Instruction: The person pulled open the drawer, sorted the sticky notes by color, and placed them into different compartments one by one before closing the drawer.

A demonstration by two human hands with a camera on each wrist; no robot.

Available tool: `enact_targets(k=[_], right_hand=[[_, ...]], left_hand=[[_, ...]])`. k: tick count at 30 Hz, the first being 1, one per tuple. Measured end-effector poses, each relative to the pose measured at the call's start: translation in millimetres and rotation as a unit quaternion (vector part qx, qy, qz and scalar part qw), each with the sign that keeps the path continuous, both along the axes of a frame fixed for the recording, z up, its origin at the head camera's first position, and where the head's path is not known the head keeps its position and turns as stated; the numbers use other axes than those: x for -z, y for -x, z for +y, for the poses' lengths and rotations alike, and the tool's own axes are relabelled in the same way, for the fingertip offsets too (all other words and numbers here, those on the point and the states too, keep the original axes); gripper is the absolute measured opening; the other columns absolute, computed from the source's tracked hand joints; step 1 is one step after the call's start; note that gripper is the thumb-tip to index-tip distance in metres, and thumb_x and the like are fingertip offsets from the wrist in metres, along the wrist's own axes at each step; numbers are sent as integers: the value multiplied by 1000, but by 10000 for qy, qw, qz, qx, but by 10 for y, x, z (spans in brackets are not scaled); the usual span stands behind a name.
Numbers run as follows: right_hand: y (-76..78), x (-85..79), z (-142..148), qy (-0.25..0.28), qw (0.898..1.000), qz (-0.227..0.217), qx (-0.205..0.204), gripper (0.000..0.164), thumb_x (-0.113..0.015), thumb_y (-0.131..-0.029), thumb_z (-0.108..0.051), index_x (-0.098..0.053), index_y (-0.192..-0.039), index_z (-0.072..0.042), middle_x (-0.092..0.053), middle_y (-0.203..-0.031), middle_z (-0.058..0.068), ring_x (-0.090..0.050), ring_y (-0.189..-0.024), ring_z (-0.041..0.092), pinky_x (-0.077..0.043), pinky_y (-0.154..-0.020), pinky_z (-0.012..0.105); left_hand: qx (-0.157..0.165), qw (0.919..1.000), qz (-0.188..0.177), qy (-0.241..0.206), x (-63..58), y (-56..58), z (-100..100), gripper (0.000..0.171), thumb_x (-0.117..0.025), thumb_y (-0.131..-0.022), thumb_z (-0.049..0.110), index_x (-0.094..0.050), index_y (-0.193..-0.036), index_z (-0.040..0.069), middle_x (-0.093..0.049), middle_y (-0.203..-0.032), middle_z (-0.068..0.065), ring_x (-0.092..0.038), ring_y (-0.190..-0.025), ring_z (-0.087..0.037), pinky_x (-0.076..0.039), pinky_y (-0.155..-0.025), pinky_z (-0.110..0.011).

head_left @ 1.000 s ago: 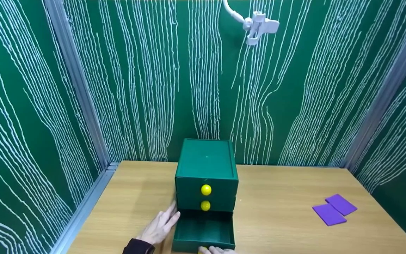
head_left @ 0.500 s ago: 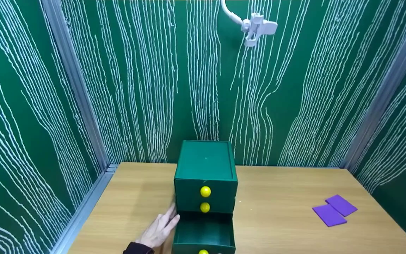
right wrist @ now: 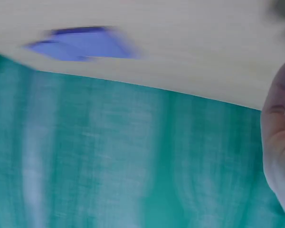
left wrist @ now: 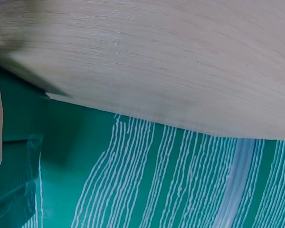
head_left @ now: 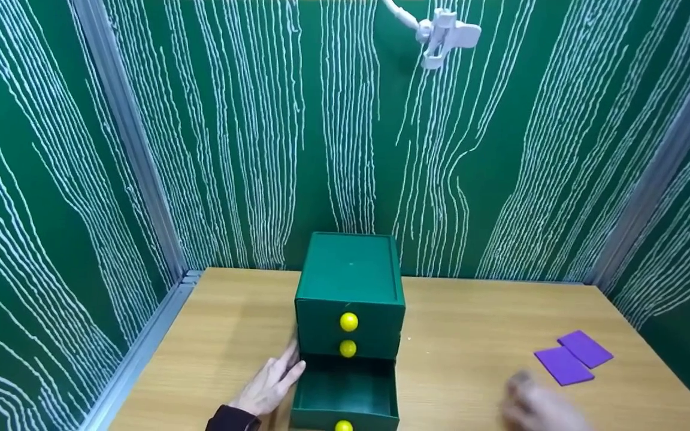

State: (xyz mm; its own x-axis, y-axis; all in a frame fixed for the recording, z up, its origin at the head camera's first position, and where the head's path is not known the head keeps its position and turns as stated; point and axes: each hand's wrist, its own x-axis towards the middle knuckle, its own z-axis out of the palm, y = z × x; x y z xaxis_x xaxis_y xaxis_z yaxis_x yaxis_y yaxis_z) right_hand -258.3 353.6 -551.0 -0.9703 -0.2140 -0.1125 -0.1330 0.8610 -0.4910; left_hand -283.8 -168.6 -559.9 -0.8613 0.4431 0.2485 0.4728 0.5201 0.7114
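Note:
A green drawer cabinet (head_left: 351,269) with yellow knobs stands on the table, its bottom drawer (head_left: 363,417) pulled out and its two upper drawers closed. My left hand (head_left: 268,383) rests against the cabinet's left side with straight fingers; part of it shows beside the green wall (left wrist: 21,111) in the left wrist view. My right hand (head_left: 539,407), blurred by motion, is in the air near the front right of the table, loosely curved with nothing seen in it. Two purple flat pieces (head_left: 563,366) lie partly overlapping just beyond it.
The wooden table (head_left: 465,335) ends at a green wall with white wavy lines (head_left: 345,120). A white clamp holder (head_left: 441,39) hangs above at the back. Metal posts (head_left: 123,120) stand at the corners.
My right hand has let go of the bottom drawer's knob and moved right, towards the purple pieces. The left hand stays against the cabinet, and the drawer remains pulled out.

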Motion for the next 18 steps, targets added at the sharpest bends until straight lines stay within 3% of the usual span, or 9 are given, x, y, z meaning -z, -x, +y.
enact_targets(k=[4,7,12,15,18], right_hand=[[241,-49,560,-816,9918,935,321,50,-62,-86,-45,-57,-115,-5,-46,-120,25,-58,-91,37,-52,-71,49],[363,-83,832,-1125,9818,1377,673,73,-62,-84,-53,-43,-130,1,-35,-123,41,-47,-101,59,-45,-74,66],[544,-69,1002,-1710,9769,711,1066,93,-51,-77,-75,-41,-133,-1,-26,-123,49,-28,-108,70,-35,-79,75],[602,16,986,-1936,9747,181,1103,97,-45,-75,-80,-47,-129,0,-32,-118,48,-31,-107,69,-36,-80,75],[637,76,935,-1954,9753,47,1028,94,-46,-75,-80,-54,-123,0,-39,-114,45,-38,-104,64,-38,-81,71]], left_hand=[[5,10000,62,-31,11,7,-4,66,-33,-102,38,-13,-148,-4,-29,-149,-19,-32,-137,-25,-30,-112,-34],[19,10000,20,-40,5,14,-9,66,-33,-102,39,-12,-148,-4,-30,-149,-18,-33,-137,-24,-31,-111,-35],[29,9999,-103,-31,-13,24,-8,67,-34,-101,40,-11,-149,-1,-29,-150,-15,-33,-138,-23,-31,-112,-38],[-37,10000,-55,74,-15,22,-10,68,-34,-101,42,-11,-149,-1,-30,-149,-16,-36,-136,-23,-32,-111,-39],[-99,9998,62,136,-11,17,-18,68,-34,-101,41,-13,-149,-1,-32,-148,-18,-39,-134,-23,-34,-110,-40]])
